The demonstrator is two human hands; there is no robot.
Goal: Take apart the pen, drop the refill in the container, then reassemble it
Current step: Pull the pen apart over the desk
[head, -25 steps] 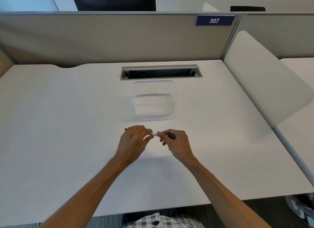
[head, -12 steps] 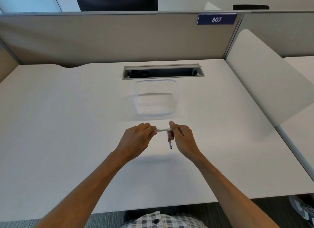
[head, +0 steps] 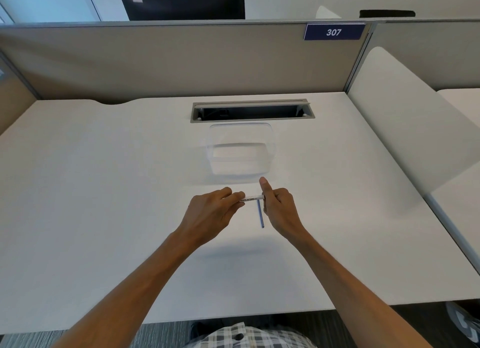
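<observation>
My left hand (head: 211, 212) grips the white pen barrel (head: 251, 199), which is marked "WHITE BOARD" and lies level above the white desk (head: 104, 191). My right hand (head: 279, 208) is at the barrel's right end, thumb raised. A thin blue refill (head: 260, 215) hangs down from the right hand's fingers. The clear plastic container (head: 240, 150) stands just beyond both hands, with nothing visible in it.
An open cable slot (head: 252, 111) is set into the desk behind the container. Beige partition walls (head: 181, 59) close the back, with a sign reading 307 (head: 333, 32). A white side panel (head: 405, 119) stands at the right edge.
The hands have drawn apart. The barrel now shows between them, and the blue refill has come out and hangs from my right hand.
</observation>
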